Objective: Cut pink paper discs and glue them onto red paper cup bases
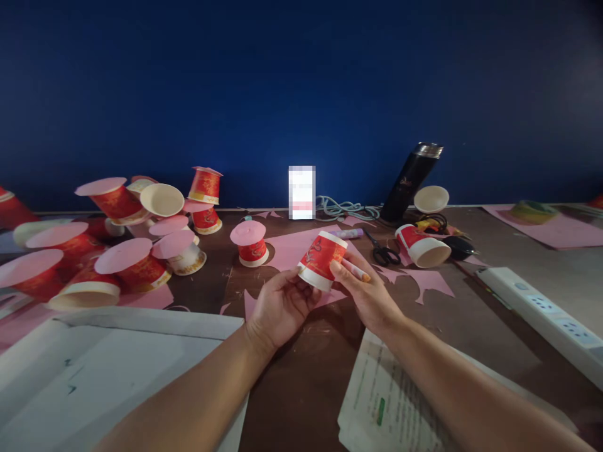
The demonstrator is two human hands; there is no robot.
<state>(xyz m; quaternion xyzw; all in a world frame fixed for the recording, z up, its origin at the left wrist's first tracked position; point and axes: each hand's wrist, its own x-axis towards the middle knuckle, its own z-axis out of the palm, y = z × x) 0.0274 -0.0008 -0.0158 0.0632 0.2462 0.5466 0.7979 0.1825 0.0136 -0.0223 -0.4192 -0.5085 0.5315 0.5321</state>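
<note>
Both hands are around a red and white paper cup [322,259], tilted above the pink paper [288,246] on the brown table. My left hand [285,307] is closed on the cup from the left and below. Against the cup's right side press the fingers of my right hand [370,289]. A white pen-like stick [355,270] with an orange end also lies in that hand. To the left stands an upside-down red cup [253,251] topped by a pink paper disc [248,233].
At left crowd several paper cups with pink discs [123,255], behind a white box lid [188,323]. A lit phone [302,193] stands at the wall. Rightward are scissors [386,254], a cup on its side [421,246], a black flask [409,182], a power strip [541,307] and printed papers [391,395].
</note>
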